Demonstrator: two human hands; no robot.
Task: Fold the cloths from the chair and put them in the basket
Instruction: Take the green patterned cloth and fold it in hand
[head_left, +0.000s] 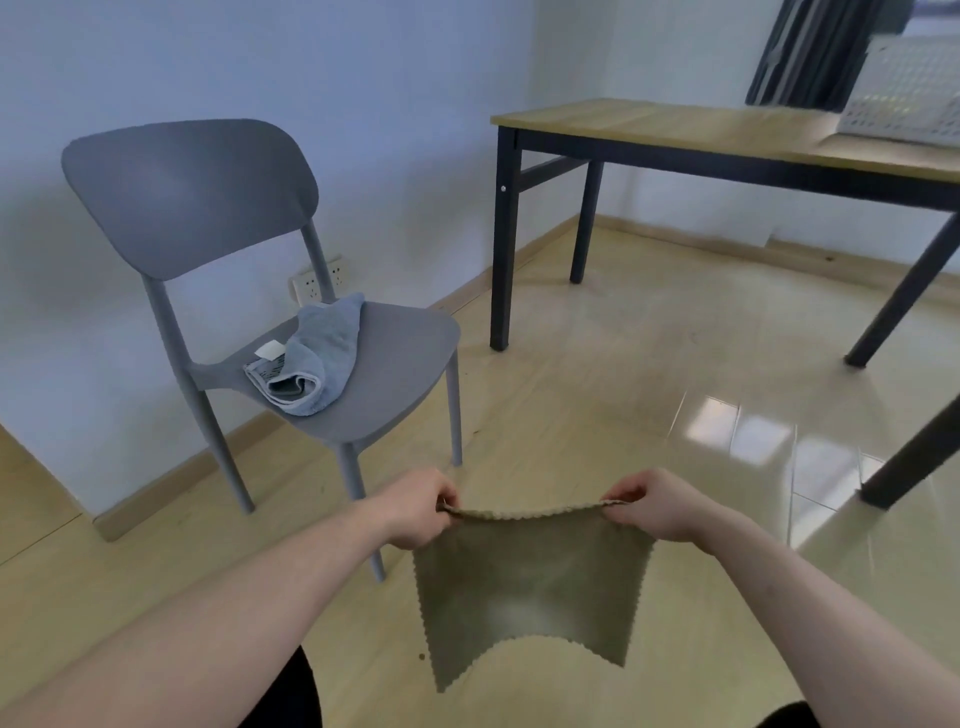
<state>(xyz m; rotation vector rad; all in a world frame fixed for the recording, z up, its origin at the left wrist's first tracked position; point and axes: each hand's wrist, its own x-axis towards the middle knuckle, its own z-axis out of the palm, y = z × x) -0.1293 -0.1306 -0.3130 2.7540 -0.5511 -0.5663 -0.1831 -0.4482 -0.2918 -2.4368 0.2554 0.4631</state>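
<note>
A tan cloth (524, 587) with zigzag edges hangs in the air in front of me, stretched by its top edge. My left hand (418, 509) pinches its top left corner and my right hand (657, 506) pinches its top right corner. A crumpled light blue towel (317, 358) with a white tag lies on the seat of the grey chair (395, 374) at the left. The white perforated basket (909, 93) stands on the wooden table (675, 127) at the upper right, partly cut off by the frame edge.
The table has black legs (503, 244) reaching the glossy tiled floor (649, 364). A wall socket (311, 283) sits behind the chair. A dark curtain (810, 52) hangs behind the table. My dark-clothed knees show at the bottom edge.
</note>
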